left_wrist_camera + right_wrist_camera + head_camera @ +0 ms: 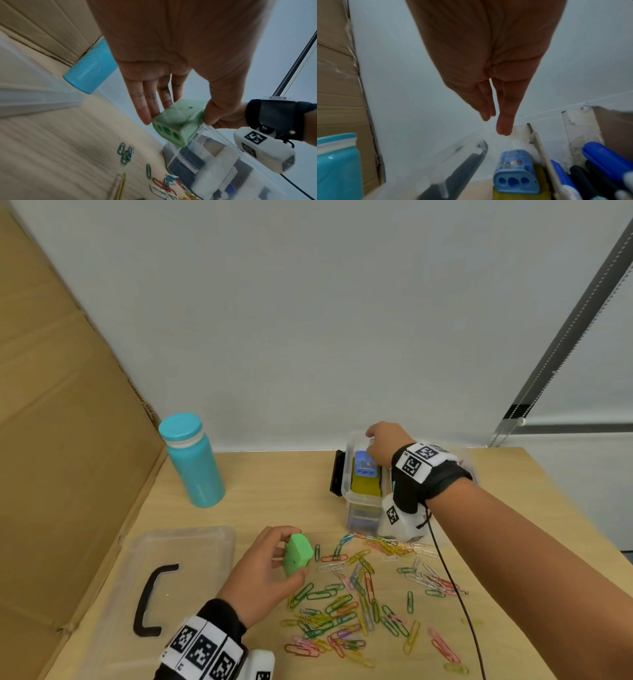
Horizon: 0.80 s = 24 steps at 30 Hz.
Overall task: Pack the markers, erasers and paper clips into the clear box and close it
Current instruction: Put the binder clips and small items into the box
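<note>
My left hand point(296, 553) grips a green eraser point(300, 549) between thumb and fingers, just above the table and left of the paper clips; in the left wrist view the green eraser point(178, 121) shows three round holes. The clear box point(363, 520) stands at the back of the table, with no lid on it. It holds a blue eraser point(365, 464) on a yellow one point(367, 486). My right hand point(371, 440) hovers over the box's far end with straight fingers point(488, 113), holding nothing. Markers point(607, 159) lie in the box beside the blue eraser point(515, 174). Several coloured paper clips point(359, 604) lie scattered on the table.
The clear lid point(191, 546) with a black handle point(150, 601) lies flat at the left. A blue bottle point(193, 463) stands behind it, next to a tall cardboard sheet point(51, 440). A black latch point(337, 474) hangs on the box's left side. A white wall runs behind the table.
</note>
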Each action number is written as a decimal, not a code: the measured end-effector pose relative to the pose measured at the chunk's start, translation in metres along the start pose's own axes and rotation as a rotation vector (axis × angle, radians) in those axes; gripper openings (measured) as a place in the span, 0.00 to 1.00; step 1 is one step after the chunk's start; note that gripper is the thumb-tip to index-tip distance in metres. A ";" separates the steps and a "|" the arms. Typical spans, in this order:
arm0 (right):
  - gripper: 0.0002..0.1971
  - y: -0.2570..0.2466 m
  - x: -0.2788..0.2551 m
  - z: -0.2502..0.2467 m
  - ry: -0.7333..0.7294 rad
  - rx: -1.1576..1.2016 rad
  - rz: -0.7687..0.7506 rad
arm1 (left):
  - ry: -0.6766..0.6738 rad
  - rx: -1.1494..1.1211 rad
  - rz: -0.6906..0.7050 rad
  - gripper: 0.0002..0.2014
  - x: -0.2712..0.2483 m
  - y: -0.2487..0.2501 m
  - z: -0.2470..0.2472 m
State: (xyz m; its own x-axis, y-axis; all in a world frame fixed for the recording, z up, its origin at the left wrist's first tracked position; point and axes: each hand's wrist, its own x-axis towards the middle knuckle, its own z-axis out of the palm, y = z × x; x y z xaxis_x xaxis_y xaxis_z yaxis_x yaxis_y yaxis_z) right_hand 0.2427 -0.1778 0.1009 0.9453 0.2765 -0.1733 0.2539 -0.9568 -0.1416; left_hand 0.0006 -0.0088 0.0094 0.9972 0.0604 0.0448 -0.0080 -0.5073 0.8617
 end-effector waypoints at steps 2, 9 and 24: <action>0.20 0.003 -0.014 0.001 0.044 0.091 -0.027 | -0.001 -0.002 0.003 0.23 -0.001 -0.001 0.002; 0.11 0.008 -0.086 0.015 0.186 0.373 -0.251 | 0.064 0.035 0.073 0.24 0.000 0.016 0.005; 0.15 0.027 -0.155 0.021 -0.313 1.395 -0.204 | 0.114 -0.256 0.257 0.24 0.026 0.088 0.025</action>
State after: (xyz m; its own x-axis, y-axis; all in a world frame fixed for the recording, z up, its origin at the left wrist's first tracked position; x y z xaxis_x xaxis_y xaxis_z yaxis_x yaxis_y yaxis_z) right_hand 0.0983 -0.2448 0.1036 0.7883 0.5779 -0.2111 -0.2004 -0.0832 -0.9762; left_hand 0.0278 -0.0735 0.0734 0.9455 0.0615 0.3199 -0.2901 -0.2879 0.9127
